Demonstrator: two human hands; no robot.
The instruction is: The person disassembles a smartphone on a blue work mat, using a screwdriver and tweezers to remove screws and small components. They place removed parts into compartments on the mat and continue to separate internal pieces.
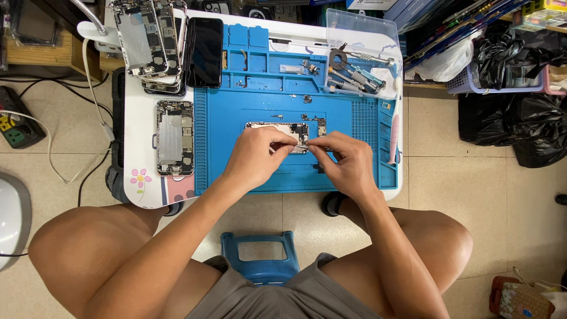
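Both hands together at frame centre: left hand (255, 155) and right hand (348, 162) pinched on opened phone chassis (277, 131), over blue mat (236, 118).

Bright, even light falls from above, leaving only soft, short shadows under the hands (307, 156) at the centre and below the table (139, 127) edge on the pale floor (460, 189). The blue mat (260, 77) is evenly lit with no harsh glare — a mild sheen shows on the dark screen (204, 52) at upper left and on the black bags (520, 118) at right. Focus is sharp at the centre, and the wide lens bends lines at the frame edges — legs at the bottom loom large.
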